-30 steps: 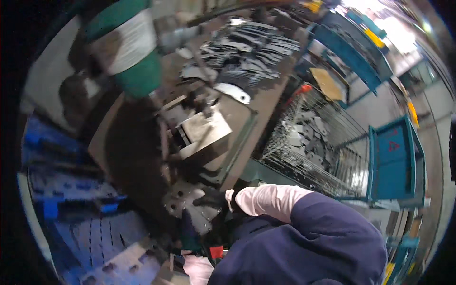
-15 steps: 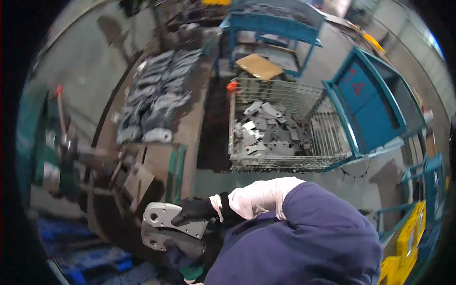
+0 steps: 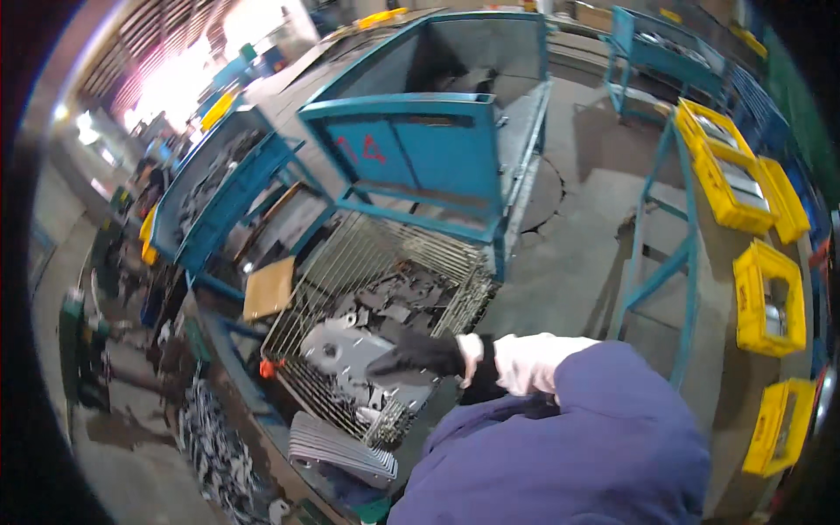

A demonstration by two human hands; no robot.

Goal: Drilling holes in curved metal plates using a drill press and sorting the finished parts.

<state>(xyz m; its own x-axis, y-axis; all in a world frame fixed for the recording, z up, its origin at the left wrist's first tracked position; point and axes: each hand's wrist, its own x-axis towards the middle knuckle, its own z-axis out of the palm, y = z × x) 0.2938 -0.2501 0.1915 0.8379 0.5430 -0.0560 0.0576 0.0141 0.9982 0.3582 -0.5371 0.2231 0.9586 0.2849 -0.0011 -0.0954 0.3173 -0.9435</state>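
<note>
My right hand [image 3: 416, 354], in a black glove, grips the edge of a flat grey metal plate [image 3: 337, 348] with holes in it. It holds the plate above the wire basket [image 3: 315, 262], inside which many loose metal pieces [image 3: 402, 293] lie. Lower down, a stack of similar metal plates [image 3: 341, 448] fans out beside the basket's near corner. Under that stack is my left hand [image 3: 350, 488], dark-gloved with a green cuff; it appears closed on the plates, though its fingers are mostly hidden.
Behind the basket stands a large blue metal bin [image 3: 411, 162]. A blue trolley of parts [image 3: 223, 188] is at the left, near a brown board [image 3: 269, 289]. Several yellow crates [image 3: 770, 297] line the right. Metal parts [image 3: 214, 446] cover the bench at lower left.
My view has swung right, from the bench toward the basket. My right hand has lifted a plate away from the stack and carried it over the basket. The stack stays with my left hand.
</note>
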